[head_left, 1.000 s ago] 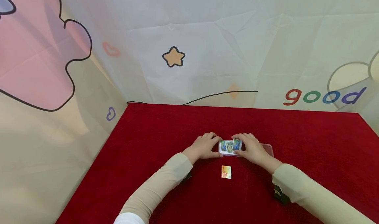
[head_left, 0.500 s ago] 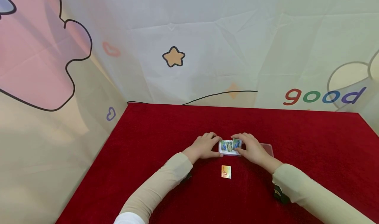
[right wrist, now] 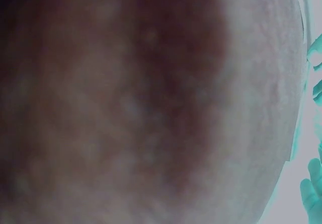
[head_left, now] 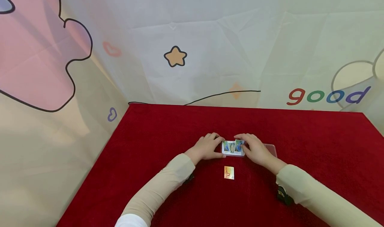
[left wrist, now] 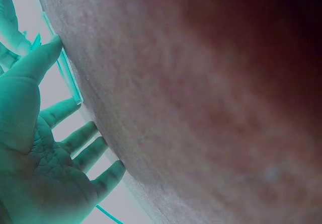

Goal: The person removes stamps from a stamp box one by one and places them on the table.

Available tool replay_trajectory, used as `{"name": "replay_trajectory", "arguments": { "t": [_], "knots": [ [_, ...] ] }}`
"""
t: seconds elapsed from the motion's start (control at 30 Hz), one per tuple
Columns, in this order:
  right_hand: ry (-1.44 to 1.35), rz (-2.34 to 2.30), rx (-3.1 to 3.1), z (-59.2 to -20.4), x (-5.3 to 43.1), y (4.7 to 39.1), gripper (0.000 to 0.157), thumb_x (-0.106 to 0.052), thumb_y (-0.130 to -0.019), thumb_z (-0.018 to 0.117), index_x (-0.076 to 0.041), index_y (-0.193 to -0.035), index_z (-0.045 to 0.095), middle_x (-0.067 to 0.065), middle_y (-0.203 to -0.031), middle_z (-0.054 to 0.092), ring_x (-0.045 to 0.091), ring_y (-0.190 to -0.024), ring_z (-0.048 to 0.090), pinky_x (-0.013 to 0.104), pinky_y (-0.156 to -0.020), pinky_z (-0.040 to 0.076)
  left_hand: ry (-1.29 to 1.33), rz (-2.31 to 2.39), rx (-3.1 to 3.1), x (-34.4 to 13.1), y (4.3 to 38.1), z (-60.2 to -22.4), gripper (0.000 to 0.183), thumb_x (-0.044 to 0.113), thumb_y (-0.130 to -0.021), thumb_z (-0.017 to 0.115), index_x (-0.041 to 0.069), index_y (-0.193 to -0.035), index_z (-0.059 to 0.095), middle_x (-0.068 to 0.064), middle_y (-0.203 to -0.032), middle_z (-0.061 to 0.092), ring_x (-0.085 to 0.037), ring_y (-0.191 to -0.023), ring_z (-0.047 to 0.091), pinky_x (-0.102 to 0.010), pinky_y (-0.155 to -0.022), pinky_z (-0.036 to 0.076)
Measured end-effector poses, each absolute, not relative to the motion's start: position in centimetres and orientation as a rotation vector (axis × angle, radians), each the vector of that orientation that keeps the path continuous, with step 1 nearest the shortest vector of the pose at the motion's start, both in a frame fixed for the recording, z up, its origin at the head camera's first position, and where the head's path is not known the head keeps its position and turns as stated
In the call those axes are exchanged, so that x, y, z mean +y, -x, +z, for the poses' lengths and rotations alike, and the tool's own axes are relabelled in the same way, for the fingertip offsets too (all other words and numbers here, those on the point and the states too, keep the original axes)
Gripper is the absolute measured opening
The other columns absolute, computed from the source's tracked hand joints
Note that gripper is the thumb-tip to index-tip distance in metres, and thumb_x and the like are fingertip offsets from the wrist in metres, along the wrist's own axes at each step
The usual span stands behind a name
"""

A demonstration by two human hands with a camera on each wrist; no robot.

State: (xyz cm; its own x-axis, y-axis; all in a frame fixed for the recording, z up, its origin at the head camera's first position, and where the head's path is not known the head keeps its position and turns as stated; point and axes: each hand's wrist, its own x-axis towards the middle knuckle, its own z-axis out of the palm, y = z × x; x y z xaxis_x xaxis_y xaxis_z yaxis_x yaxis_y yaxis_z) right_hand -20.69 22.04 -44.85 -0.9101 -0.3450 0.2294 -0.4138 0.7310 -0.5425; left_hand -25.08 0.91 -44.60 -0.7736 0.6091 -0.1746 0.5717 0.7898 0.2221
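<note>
In the head view, a shallow clear plastic case lies on the red cloth with small picture cards in it. A card at the left and one in the middle lie side by side. My left hand holds the case by its left end, thumb at the near corner and forefinger at the far one. My right hand pinches the rightmost card between thumb and forefinger; this card sits slightly askew. An orange-yellow card lies apart on the cloth, nearer to me.
A clear lid-like tray lies partly behind my right hand. The red cloth covers the table up to a printed fabric backdrop. Both wrist views are mostly blocked by a blurred surface.
My right thumb has drawn up and back a little along the rightmost card. My left hand stays at the case, and the loose card has not moved.
</note>
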Motion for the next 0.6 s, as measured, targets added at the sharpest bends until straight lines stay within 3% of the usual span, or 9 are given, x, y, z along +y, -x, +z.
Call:
{"name": "replay_trajectory", "arguments": {
  "t": [0.3, 0.6],
  "knots": [
    [-0.619, 0.931, -2.784, -44.75, 21.97, 20.57, 0.029, 0.007, -0.089, 0.054, 0.001, -0.117, 0.059, 0.017, -0.111, 0.064, 0.032, -0.098, 0.057, 0.049, -0.084, 0.047, -0.925, 0.216, 2.747, 0.94, 25.08, -44.62, 0.062, 0.052, -0.088, 0.061, 0.023, -0.140, 0.045, -0.003, -0.142, 0.042, -0.021, -0.131, 0.038, -0.040, -0.105, 0.036],
    [-0.545, 0.923, -2.813, -44.36, 21.85, 20.36, 0.016, 0.002, -0.088, 0.057, -0.003, -0.101, 0.064, 0.014, -0.101, 0.066, 0.029, -0.093, 0.057, 0.048, -0.082, 0.047, -0.920, 0.231, 2.748, 0.93, 24.98, -44.54, 0.063, 0.052, -0.087, 0.062, 0.023, -0.140, 0.045, -0.003, -0.141, 0.043, -0.021, -0.130, 0.039, -0.040, -0.104, 0.037]
  ]
}}
